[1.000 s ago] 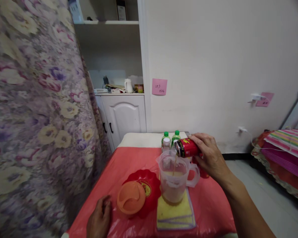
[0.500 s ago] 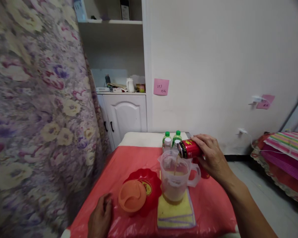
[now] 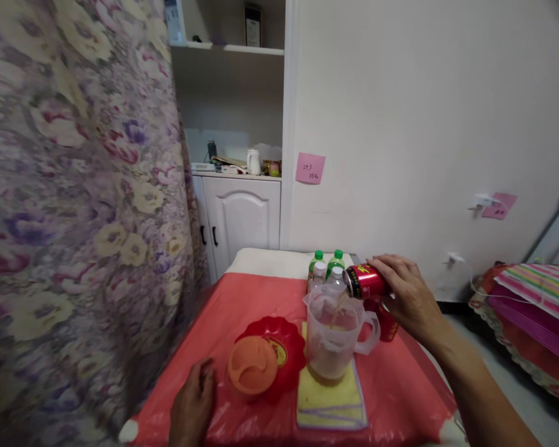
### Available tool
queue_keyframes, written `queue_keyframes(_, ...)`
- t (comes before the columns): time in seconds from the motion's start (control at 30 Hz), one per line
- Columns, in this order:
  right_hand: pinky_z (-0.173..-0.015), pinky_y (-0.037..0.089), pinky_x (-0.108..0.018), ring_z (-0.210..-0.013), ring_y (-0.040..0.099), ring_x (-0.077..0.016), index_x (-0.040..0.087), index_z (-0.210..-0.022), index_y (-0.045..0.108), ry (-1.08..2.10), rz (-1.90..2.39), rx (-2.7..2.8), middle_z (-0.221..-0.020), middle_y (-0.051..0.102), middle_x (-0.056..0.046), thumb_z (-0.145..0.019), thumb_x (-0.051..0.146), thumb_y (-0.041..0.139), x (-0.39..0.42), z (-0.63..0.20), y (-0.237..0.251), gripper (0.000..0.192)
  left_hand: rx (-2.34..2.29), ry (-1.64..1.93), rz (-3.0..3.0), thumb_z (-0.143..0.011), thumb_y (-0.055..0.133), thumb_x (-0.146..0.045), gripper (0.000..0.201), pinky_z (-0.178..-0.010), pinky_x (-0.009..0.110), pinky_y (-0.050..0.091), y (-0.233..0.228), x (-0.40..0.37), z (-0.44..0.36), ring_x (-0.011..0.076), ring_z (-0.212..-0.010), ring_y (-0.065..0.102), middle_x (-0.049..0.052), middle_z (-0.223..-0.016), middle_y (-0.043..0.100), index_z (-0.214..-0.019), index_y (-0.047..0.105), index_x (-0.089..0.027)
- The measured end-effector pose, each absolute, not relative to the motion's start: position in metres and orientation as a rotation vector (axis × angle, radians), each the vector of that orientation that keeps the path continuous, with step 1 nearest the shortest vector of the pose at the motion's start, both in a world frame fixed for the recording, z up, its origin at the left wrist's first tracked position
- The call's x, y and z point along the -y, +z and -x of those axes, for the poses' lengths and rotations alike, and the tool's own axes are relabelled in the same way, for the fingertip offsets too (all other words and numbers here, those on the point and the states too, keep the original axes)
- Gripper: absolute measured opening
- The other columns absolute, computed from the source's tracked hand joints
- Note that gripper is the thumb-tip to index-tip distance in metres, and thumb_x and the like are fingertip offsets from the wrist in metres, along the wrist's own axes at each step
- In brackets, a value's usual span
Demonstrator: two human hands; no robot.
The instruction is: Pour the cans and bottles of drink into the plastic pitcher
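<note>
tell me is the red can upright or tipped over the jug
Tipped. The right hand holds the red can nearly sideways, a thin brown stream falling into the clear jug.

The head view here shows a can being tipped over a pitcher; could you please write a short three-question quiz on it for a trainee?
1. True or false: the right hand holds the red can tilted over the clear pitcher.
2. What does the pitcher stand on: A) the red plate, B) the yellow cloth, C) bare floor?
3. Fill in: the left hand rests on the ____ table cover.

Key: 1 true; 2 B; 3 red.
</note>
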State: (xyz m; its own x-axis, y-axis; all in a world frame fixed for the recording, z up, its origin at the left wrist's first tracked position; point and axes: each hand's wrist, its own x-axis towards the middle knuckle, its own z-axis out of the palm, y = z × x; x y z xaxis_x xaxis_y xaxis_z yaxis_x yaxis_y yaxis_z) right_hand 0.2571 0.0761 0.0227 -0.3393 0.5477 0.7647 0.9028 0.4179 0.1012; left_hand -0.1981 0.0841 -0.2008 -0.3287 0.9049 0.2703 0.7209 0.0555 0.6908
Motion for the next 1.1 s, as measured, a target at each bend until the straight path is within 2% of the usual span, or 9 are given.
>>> queue_keyframes(0.1, -0.105, 0.044, -0.054, -0.122, 0.046, -0.0328, 0.019, -0.139, 0.047, -0.726, 1.239, 2.027, -0.131, 0.058, -0.014, -0.079, 0.0, 0.054, -0.075, -0.258, 0.029, 0.063, -2.093, 1.137, -1.666, -0.092, 0.037, -0.045, 0.038, -0.074, 0.03, 0.056, -0.202, -0.083, 0.198, 0.0235, -0.087, 0.075, 0.011, -0.103, 0.078, -0.112, 0.06, -0.022)
queue_keyframes(0.27, -0.104, 0.045, -0.053, -0.121, 0.048, -0.0327, 0.018, -0.137, 0.049, -0.772, 1.237, 2.023, -0.129, 0.059, -0.014, -0.077, -0.001, 0.053, -0.071, -0.259, 0.042, 0.064, -2.088, 1.168, -1.685, -0.093, 0.038, -0.043, 0.035, -0.078, 0.033, 0.056, -0.204, -0.083, 0.199, 0.0241, -0.09, 0.075, 0.011, -0.109, 0.077, -0.11, 0.06, -0.023)
queue_keyframes(0.83, -0.102, 0.047, -0.053, -0.118, 0.049, -0.0338, 0.017, -0.137, 0.05, -0.926, 1.276, 2.032, -0.128, 0.061, -0.016, -0.085, 0.01, 0.054, -0.063, -0.271, 0.067, 0.052, -2.068, 1.151, -1.689, -0.094, 0.037, -0.042, 0.034, -0.081, 0.032, 0.055, -0.204, -0.083, 0.198, 0.0243, -0.096, 0.074, 0.011, -0.113, 0.077, -0.111, 0.059, -0.023)
queue_keyframes(1.1, -0.102, 0.047, -0.051, -0.118, 0.048, -0.0334, 0.016, -0.137, 0.05, -0.924, 1.289, 2.052, -0.128, 0.061, -0.015, -0.083, 0.006, 0.056, -0.063, -0.269, 0.067, 0.054, -2.071, 1.135, -1.679, -0.094, 0.036, -0.044, 0.035, -0.081, 0.031, 0.055, -0.205, -0.083, 0.197, 0.0241, -0.096, 0.074, 0.01, -0.113, 0.076, -0.112, 0.058, -0.023)
